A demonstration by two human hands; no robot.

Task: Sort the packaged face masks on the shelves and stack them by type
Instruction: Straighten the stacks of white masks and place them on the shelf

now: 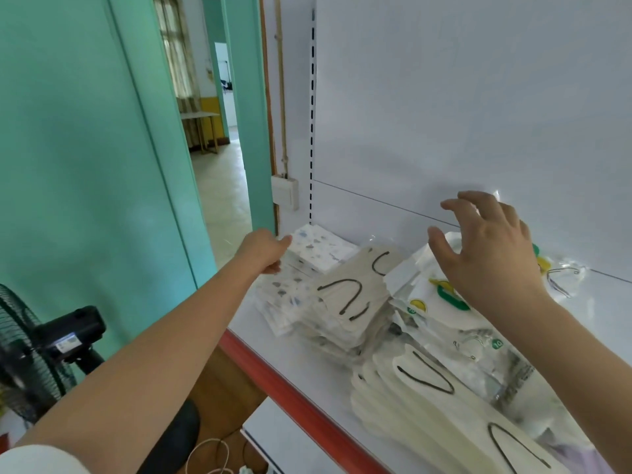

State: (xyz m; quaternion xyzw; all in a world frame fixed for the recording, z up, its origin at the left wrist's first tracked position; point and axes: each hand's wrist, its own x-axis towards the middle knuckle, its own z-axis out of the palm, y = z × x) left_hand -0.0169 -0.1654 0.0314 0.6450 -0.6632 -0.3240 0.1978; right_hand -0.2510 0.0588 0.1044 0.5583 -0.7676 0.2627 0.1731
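On the white shelf (294, 350) lie several stacks of packaged masks. At the left end sits a stack of white packs with blue-grey spots (307, 265); my left hand (265, 251) grips its left edge, thumb on top. Beside it is a beige stack with black ear loops (352, 302). Right of that lie clear packs with green and yellow labels (437, 302). My right hand (485, 251) hovers just above these packs, fingers spread and holding nothing. Cream masks with black loops (427, 405) fill the front right.
The shelf has a red front edge (301, 401) and a white back panel (461, 114). A lower shelf (284, 436) shows beneath. To the left stand a black fan (30, 364), a green door frame (246, 107) and a wall switch box (284, 192).
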